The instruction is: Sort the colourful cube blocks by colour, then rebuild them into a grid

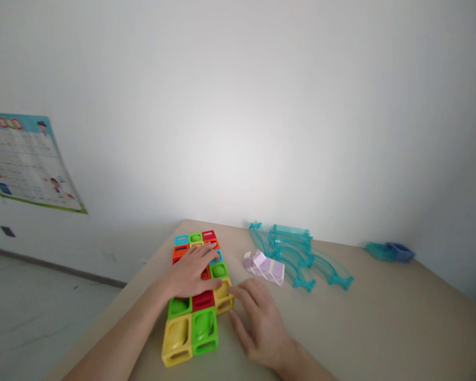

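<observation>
A flat slab of joined colourful hollow blocks point(196, 317), in red, green, yellow, orange and blue, lies on the beige table point(380, 328). My left hand point(192, 272) rests palm down on the middle of the slab, fingers stretched out flat. My right hand point(257, 320) lies on the table just right of the slab, fingers spread, its fingertips touching a yellow block point(224, 299) on the slab's right edge. Neither hand holds anything.
A pale purple folded block chain point(265, 266) lies right of the slab. Behind it are several clear teal curved track pieces point(301, 254). A teal and blue piece point(391, 251) sits far right by the white wall. A poster point(23, 161) hangs at left.
</observation>
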A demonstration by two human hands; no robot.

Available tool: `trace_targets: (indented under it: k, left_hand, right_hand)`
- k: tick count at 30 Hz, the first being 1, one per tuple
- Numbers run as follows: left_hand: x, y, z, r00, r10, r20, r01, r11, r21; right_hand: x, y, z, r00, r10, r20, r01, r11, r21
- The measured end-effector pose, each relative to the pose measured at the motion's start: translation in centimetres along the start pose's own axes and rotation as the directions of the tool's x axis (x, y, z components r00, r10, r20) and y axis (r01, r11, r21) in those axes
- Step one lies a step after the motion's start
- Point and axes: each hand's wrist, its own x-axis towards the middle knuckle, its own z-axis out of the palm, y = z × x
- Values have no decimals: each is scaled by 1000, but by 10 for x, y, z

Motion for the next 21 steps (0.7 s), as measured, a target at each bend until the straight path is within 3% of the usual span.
trace_targets:
  k: [2,4,7,8,13,21]
  left_hand:
    - [-6,-1,-4,997,79,-2,-79,992,-99]
    - [-10,-8,-6,993,86,-76,-99,978,-184]
    - [-13,-28,-5,946,-31,-321,-37,979,-201]
    - [-13,-37,-3,934,-51,-354,-13,984,-176]
    - [-11,-63,8,986,-90,-141,64,982,-179]
    - [-17,-44,0,993,-11,-117,-18,969,-247]
  right_hand:
    - [2,13,-2,985,121,-120,-140,976,-167]
    - [2,25,-3,957,214,-198,-270,906,-327]
    - [2,39,-4,922,307,-238,-386,795,-468]
    - [2,43,-4,913,331,-240,-408,771,-489]
    - [0,56,-6,904,367,-218,-426,746,-512]
    - [0,66,-9,886,399,-236,-463,726,-509]
